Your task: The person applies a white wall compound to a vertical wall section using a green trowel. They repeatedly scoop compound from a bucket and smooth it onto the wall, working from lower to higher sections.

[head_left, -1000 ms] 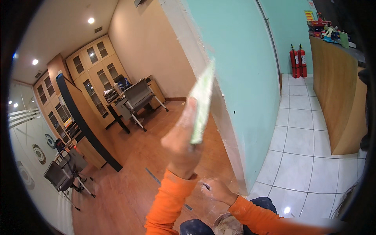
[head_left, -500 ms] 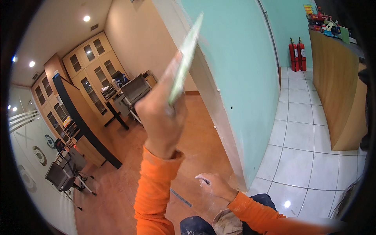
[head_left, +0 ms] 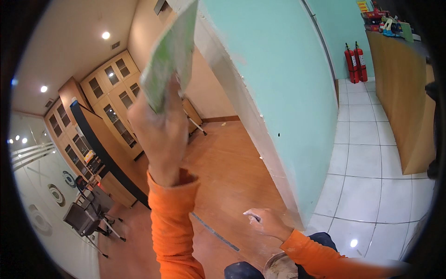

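My left hand (head_left: 160, 132), raised and blurred, is closed around a flat green putty spreader (head_left: 163, 65) smeared with white. The blade stands near the upper part of a whitish plastered wall edge (head_left: 248, 107), which borders a turquoise wall (head_left: 283, 83). Whether it touches that edge I cannot tell. Lower down, my right hand (head_left: 272, 224) is curled, with pale residue on its fingers. A small dark spot shows at its thumb; what it holds, if anything, is hidden. Below it, a bucket (head_left: 266, 267) of pale putty sits between my knees.
Beyond the wall edge lies a room with a reddish-brown floor (head_left: 223, 153), a partition (head_left: 107, 149), chairs (head_left: 86, 216) and tall cabinets (head_left: 109, 88). To the right are white floor tiles (head_left: 357, 195), a wooden counter (head_left: 399, 102) and two fire extinguishers (head_left: 355, 65).
My left hand has moved left and turned the spreader so that its broad face shows. My right hand stays curled near the wall's foot. The view has shifted slightly.
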The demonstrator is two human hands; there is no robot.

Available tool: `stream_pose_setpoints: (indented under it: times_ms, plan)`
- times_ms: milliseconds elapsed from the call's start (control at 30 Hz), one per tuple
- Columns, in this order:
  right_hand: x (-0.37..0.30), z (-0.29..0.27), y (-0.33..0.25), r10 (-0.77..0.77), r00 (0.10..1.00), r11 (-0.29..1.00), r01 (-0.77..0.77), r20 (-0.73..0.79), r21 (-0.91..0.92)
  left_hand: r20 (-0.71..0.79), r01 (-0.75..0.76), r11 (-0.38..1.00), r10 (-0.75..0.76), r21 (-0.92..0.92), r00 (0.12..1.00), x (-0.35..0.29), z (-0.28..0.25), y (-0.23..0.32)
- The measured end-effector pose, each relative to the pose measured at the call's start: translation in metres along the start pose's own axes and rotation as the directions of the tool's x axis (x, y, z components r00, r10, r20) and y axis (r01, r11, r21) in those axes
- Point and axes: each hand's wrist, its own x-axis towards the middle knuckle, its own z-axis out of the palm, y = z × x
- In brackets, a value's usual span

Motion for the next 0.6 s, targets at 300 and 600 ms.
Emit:
stream_pose_setpoints:
  times_ms: [300,600]
  plan:
    - [-0.004,0.000,-0.005,0.028,0.999,0.999,-0.027,0.024,-0.026,0.058,0.006,0.994,-0.013,0.105,0.998,0.019,0.018,0.004]
    - [-0.005,-0.008,-0.010,0.010,1.000,1.000,-0.010,-0.015,0.029,0.052,0.065,0.994,-0.070,0.089,0.996,-0.046,0.040,0.017]
